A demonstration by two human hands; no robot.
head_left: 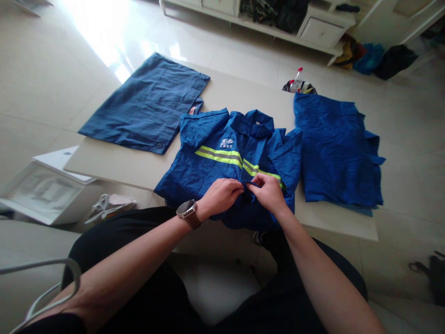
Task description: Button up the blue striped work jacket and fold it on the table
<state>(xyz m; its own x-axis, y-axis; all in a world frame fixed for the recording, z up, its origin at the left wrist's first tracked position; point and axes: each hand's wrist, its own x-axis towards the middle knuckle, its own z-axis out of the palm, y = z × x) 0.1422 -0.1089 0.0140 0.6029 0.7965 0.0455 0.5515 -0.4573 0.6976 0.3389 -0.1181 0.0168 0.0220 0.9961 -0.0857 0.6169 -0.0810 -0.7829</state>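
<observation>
My left hand (220, 197) and right hand (269, 191) pinch the jacket (212, 162) front edges together, fingers narrow, cloth directly under my fingertips on the table (121, 164). I'd keep both edges aligned and flat while fastening.

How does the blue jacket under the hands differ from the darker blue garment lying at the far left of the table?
The jacket is bright blue with a yellow-and-grey reflective stripe and a white chest logo; the darker garment is plain navy. The jacket lies face up with its collar showing, while the darker garment lies flat as a rectangle. The left hand and right hand pinch the jacket's front; nothing touches the darker garment. Both rest on the table.
</observation>
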